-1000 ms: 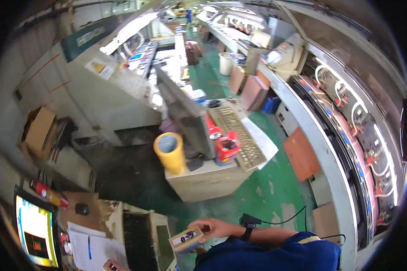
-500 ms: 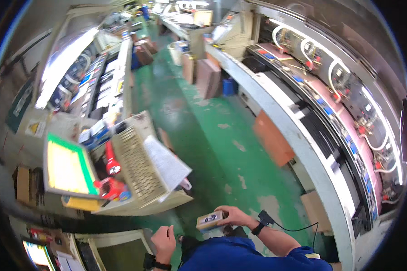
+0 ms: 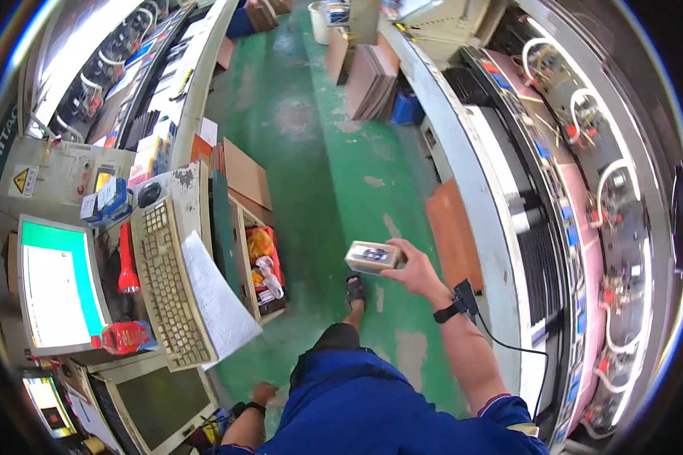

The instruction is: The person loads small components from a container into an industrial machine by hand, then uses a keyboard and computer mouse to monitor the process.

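Note:
My right hand (image 3: 415, 268) grips a small rectangular box (image 3: 373, 256) at its right end, fingers and thumb wrapped around the sides. The box has a pale top with dark marks and is held out over the green floor. Low beside my body hangs my left hand (image 3: 265, 393), near an old monitor (image 3: 159, 406); its fingers are mostly hidden. Both wrists wear black bands, and a black cable runs from the device on the right one.
On the left, a desk holds a lit screen (image 3: 59, 282), a keyboard (image 3: 171, 280), paper sheets (image 3: 211, 296) and a red flashlight (image 3: 127, 258). Long machines (image 3: 478, 159) line the right side. Brown boards (image 3: 370, 82) and a blue bin (image 3: 407, 108) stand along the green aisle (image 3: 303, 167).
My right hand has carried the box up and forward, away from my body. The left hand has dropped lower and back. My view has shifted along the aisle, and one foot now shows ahead.

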The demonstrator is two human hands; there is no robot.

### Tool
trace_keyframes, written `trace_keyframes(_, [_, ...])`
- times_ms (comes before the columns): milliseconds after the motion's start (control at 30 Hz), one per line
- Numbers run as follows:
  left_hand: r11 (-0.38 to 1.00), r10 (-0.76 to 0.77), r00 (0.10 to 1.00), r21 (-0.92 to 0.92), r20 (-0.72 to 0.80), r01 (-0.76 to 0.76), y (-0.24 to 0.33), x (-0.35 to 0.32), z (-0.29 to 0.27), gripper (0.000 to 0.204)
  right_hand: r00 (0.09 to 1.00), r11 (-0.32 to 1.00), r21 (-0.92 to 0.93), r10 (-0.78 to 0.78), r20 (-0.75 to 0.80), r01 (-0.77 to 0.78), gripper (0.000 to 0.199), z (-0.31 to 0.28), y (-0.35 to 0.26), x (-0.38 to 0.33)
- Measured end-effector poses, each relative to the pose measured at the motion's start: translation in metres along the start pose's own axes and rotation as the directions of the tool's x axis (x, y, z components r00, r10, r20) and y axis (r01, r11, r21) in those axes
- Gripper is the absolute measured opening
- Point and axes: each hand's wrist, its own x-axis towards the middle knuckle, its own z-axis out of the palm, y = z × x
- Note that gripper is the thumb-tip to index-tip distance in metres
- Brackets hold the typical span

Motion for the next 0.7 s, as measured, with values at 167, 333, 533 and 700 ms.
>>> trace_keyframes(167, [0.981, -0.185, 0.982, -0.048, 0.039, 0.187, 0.189, 0.05, -0.077, 0.032, 0.924, 0.918, -0.123, 0.365, -0.112, -0.377, 0.07, -0.058, 0.154, 0.07])
trace_keyframes(333, [0.84, -0.285, 0.948, -0.513, -0.144, 0.174, 0.307, 0.113, -0.175, 0.038, 0.893, 0.874, -0.196, 0.45, -0.02, -0.445, 0.054, -0.14, 0.362, -0.007])
trace_keyframes(533, [0.511, -0.514, 0.856, -0.823, -0.062, 0.247, 0.375, 0.205, -0.271, 0.028, 0.611, 0.398, -0.765, 0.792, 0.007, -0.506, 0.044, -0.181, 0.349, 0.078])
trace_keyframes(700, [0.27, -0.339, 0.94, -0.961, -0.041, 0.055, 0.445, 0.324, -0.384, 0.033, 0.692, 0.565, -0.663, 0.716, 0.098, -0.491, 0.062, -0.255, 0.442, 0.309])
